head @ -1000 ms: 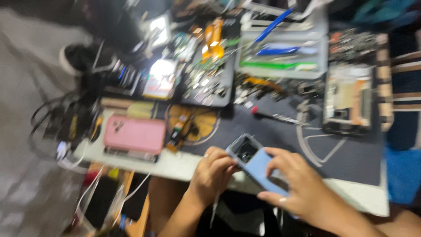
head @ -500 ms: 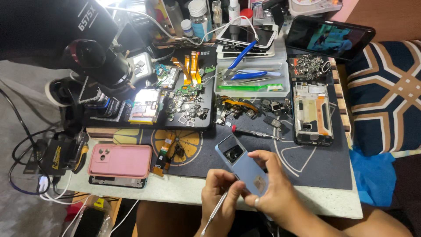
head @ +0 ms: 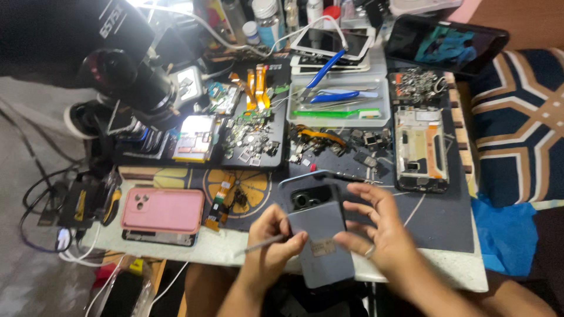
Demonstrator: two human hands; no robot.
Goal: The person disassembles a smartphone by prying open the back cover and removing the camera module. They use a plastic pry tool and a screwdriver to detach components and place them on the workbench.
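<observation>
A grey-blue phone (head: 317,235) with its back and camera cut-out facing up lies over the front edge of the work mat. My left hand (head: 271,243) grips its left side and also holds a thin metal tool (head: 258,245) that points left. My right hand (head: 373,232) is at the phone's right edge, thumb on the body and the other fingers spread above it.
A pink phone case (head: 163,209) lies to the left on the table. A microscope (head: 126,70) hangs over a circuit board (head: 194,138). Behind are a tray of blue-handled tools (head: 338,103), loose small parts (head: 249,138), an opened phone frame (head: 420,149) and a tablet (head: 446,44).
The view steadied and tilted down. The phone has turned more upright toward me, and the fingers of my right hand have spread apart off its back.
</observation>
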